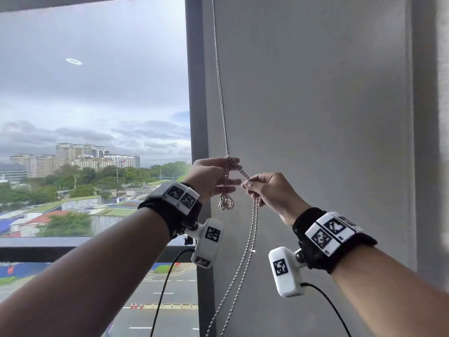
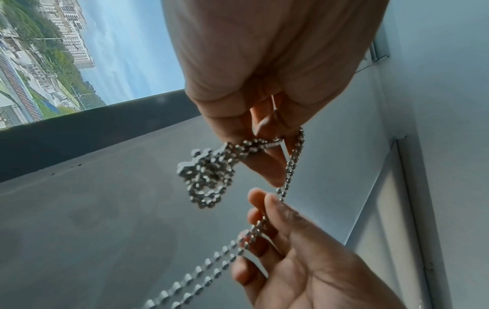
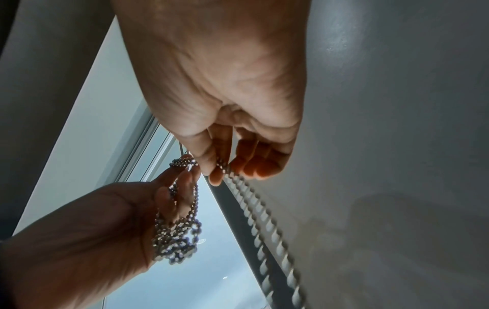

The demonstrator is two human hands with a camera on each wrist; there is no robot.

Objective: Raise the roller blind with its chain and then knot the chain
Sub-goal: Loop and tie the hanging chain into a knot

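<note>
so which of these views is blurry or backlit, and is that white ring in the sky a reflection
Head view: sharp and evenly lit; the white ring looks like a lamp reflected in the window glass. Left wrist view: the bunched chain is slightly soft. Right wrist view: bright sky backlights the left hand, and the chain strands nearest the lens smear with blur.

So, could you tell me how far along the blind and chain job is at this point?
The raising looks done: the window stands uncovered. The knotting is in hand: the left hand holds a bunched tangle of chain, and the right hand pinches the double strand beside it. Left: drawing the knot tight and letting go; whether it is already tied cannot be told.
</note>
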